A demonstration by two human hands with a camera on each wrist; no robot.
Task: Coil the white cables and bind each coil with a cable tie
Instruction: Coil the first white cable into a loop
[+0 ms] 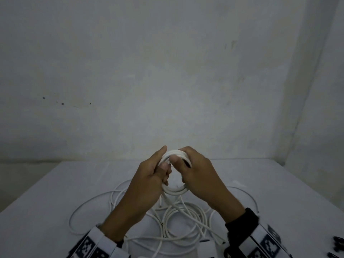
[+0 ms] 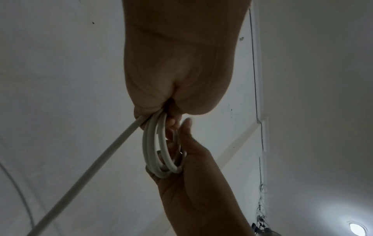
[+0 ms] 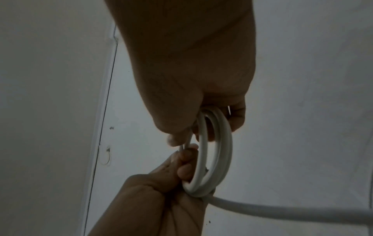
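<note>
A small coil of white cable (image 1: pixel 175 190) is held up above the table between both hands. My left hand (image 1: pixel 149 183) grips its left side, fingers curled round the loops (image 2: pixel 153 143). My right hand (image 1: pixel 197 175) grips the right side, thumb over the top strands (image 3: pixel 214 151). One loose strand (image 2: pixel 96 162) trails from the coil down and away; in the right wrist view it runs off to the right (image 3: pixel 282 210). Several more white cables (image 1: pixel 178 220) lie tangled on the table beneath my hands. No cable tie is recognisable in the hands.
The white table (image 1: pixel 55 192) stands against a pale wall (image 1: pixel 167 71). Small black items (image 1: pixel 337 246) lie at the table's front right corner. Loose cable loops (image 1: pixel 89 207) spread across the table's near half.
</note>
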